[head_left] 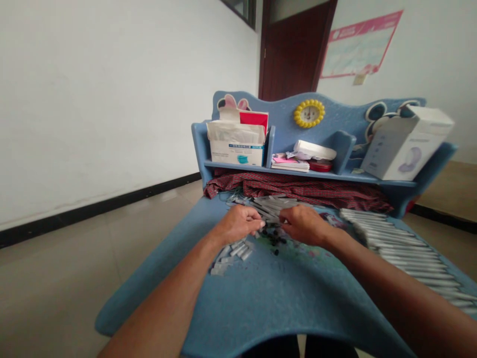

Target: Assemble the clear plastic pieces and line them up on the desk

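My left hand [240, 222] is closed in a pinch above the desk; anything between the fingertips is too small to make out. Facing it, my right hand [303, 223] has its fingers curled, and what they hold is hidden. Behind both hands lies a pile of thin grey tubes [270, 205], like pen barrels. Small black pieces [276, 241] are scattered just below and between the hands. Beside my left wrist is a group of short, pale, translucent pieces [233, 254], like pen caps. Many long, pale pen-like sticks [406, 253] lie in a row past my right forearm.
The blue desk [261, 298] has a raised shelf at its back. On the shelf stand a mask box [236, 149], some notepads [289, 164], a red tin [320, 165] and a white carton [408, 144]. Checked cloth [309, 191] lies along the shelf's foot.
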A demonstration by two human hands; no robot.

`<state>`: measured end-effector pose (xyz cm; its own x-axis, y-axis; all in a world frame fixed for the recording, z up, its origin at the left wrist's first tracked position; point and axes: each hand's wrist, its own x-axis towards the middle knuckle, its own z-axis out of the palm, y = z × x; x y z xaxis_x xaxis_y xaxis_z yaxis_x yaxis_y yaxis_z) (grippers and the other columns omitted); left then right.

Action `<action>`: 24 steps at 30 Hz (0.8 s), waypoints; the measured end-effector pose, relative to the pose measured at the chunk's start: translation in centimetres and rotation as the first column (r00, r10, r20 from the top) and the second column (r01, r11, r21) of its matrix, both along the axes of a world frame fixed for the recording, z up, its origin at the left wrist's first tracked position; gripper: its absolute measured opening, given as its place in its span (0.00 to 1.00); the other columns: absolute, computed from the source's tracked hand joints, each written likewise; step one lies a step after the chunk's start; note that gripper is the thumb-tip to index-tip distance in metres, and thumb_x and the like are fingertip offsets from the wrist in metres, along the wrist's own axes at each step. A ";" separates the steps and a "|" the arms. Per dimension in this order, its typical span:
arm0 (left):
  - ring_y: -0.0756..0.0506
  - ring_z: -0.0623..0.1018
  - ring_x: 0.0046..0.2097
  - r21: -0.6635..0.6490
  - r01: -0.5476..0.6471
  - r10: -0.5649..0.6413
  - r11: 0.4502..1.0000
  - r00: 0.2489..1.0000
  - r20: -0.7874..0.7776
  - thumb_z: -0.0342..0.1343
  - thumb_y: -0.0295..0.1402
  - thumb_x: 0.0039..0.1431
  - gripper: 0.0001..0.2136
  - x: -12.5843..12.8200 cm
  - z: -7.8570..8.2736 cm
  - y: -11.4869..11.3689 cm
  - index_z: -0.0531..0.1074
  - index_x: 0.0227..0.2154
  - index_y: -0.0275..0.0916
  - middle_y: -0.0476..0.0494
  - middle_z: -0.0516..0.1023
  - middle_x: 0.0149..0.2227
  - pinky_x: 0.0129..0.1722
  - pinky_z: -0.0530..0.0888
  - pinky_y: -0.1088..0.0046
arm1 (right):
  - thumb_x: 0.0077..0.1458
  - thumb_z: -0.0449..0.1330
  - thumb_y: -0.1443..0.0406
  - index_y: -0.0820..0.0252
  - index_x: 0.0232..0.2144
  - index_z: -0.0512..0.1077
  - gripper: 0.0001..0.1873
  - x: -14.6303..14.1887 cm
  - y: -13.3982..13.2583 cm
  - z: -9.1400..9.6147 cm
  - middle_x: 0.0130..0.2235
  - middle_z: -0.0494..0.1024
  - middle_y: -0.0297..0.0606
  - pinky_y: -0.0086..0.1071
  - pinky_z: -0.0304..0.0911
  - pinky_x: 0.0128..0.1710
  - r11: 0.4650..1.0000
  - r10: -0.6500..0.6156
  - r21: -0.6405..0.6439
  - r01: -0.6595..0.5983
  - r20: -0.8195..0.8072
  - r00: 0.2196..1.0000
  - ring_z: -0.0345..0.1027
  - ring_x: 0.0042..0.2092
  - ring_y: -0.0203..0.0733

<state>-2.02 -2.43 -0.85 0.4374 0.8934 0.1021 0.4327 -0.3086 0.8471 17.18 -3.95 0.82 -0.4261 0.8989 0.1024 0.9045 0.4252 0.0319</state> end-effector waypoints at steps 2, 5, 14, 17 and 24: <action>0.52 0.68 0.20 -0.106 0.056 -0.048 0.993 0.996 0.076 0.56 0.34 0.44 0.08 0.3 0.0 -0.3 0.71 0.25 0.34 0.50 0.70 0.19 0.19 0.62 0.79 | 0.47 0.53 0.67 0.61 0.28 0.72 0.09 -0.8 -0.2 0.8 0.27 0.75 0.37 0.26 0.57 0.29 0.997 0.063 -0.038 -0.074 -0.243 0.968 0.68 0.30 0.37; 0.53 0.68 0.21 -0.160 0.144 -0.113 0.976 0.975 0.190 0.58 0.32 0.42 0.07 0.6 -0.2 -0.5 0.72 0.26 0.33 0.49 0.71 0.20 0.19 0.62 0.79 | 0.45 0.53 0.69 0.63 0.25 0.71 0.07 -1.9 -0.1 1.5 0.19 0.71 0.32 0.23 0.55 0.22 0.974 0.063 -0.152 -0.169 -0.536 0.842 0.64 0.22 0.31; 0.54 0.66 0.22 -0.154 0.046 0.015 0.987 0.928 0.373 0.60 0.31 0.40 0.07 0.4 -0.1 -0.1 0.72 0.23 0.32 0.47 0.70 0.21 0.20 0.61 0.79 | 0.45 0.55 0.67 0.65 0.24 0.67 0.05 -3.6 1.2 1.6 0.16 0.67 0.29 0.21 0.55 0.15 0.917 -0.070 -0.278 -0.287 -0.819 0.569 0.60 0.16 0.29; 0.54 0.65 0.21 -0.136 -0.020 0.069 0.991 0.926 0.370 0.60 0.32 0.41 0.07 0.3 0.1 0.0 0.72 0.22 0.32 0.47 0.70 0.20 0.20 0.60 0.79 | 0.49 0.54 0.61 0.65 0.27 0.69 0.11 -3.6 1.2 1.8 0.16 0.67 0.30 0.22 0.55 0.16 0.945 -0.017 -0.213 -0.250 -0.791 0.611 0.60 0.17 0.30; 0.55 0.64 0.18 -0.159 -0.221 0.269 0.962 0.860 0.434 0.59 0.37 0.42 0.11 -0.3 -0.1 0.9 0.69 0.21 0.32 0.50 0.67 0.17 0.18 0.59 0.80 | 0.52 0.50 0.64 0.61 0.31 0.73 0.12 -1.1 1.1 -0.4 0.32 0.76 0.44 0.31 0.61 0.33 1.000 -0.029 0.012 0.029 0.034 0.999 0.71 0.35 0.44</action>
